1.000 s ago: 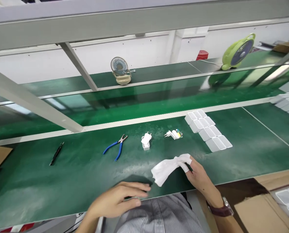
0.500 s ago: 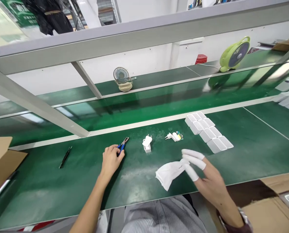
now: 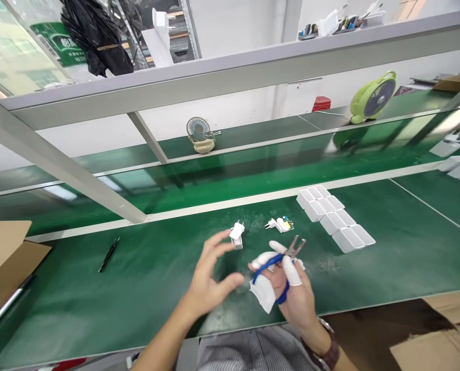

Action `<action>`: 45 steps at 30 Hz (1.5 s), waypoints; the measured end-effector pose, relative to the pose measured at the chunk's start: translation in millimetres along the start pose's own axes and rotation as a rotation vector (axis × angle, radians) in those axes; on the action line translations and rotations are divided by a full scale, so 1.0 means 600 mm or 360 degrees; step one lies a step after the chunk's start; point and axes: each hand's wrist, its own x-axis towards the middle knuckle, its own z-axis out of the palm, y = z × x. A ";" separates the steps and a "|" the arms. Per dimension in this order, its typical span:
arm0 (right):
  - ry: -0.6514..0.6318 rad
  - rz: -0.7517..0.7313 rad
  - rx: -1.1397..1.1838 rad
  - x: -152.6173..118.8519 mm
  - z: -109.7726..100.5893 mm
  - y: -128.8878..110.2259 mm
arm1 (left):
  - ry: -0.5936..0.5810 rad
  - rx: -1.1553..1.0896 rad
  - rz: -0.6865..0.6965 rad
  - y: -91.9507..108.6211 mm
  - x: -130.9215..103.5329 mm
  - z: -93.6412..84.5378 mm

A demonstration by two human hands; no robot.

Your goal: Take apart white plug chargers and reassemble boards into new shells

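Blue-handled pliers (image 3: 270,263) lie in my right hand (image 3: 291,286), which has white covers on several fingers; the jaws point up and away. A white cloth (image 3: 263,294) is under that hand. My left hand (image 3: 210,281) is open, thumb and fingers apart, its fingertips close to a white charger housing (image 3: 237,236) on the green table (image 3: 152,293). Just right of the housing lies a white plug with an exposed circuit board (image 3: 279,224).
White open housings (image 3: 336,219) stand in a stepped row at the right. A black pen-like tool (image 3: 109,255) and a cardboard box (image 3: 5,263) are at the left. A metal post (image 3: 98,180) rises beyond the tool. Two fans stand on the far shelf.
The pliers have left the table and are now in my right hand. My left hand has let go of them and moved right, opening near the white housing. The view has shifted slightly.
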 end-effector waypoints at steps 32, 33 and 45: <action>-0.0359 -0.0199 -0.1714 0.027 -0.018 -0.045 | -0.0486 -0.0330 -0.0986 0.057 -0.003 0.029; -0.0365 -0.0196 -0.1735 0.027 -0.022 -0.048 | -0.0496 -0.0325 -0.1014 0.055 -0.006 0.027; -0.1306 -0.1126 -0.2835 0.048 0.001 -0.171 | -0.1032 -0.0746 -0.0990 0.055 -0.025 -0.027</action>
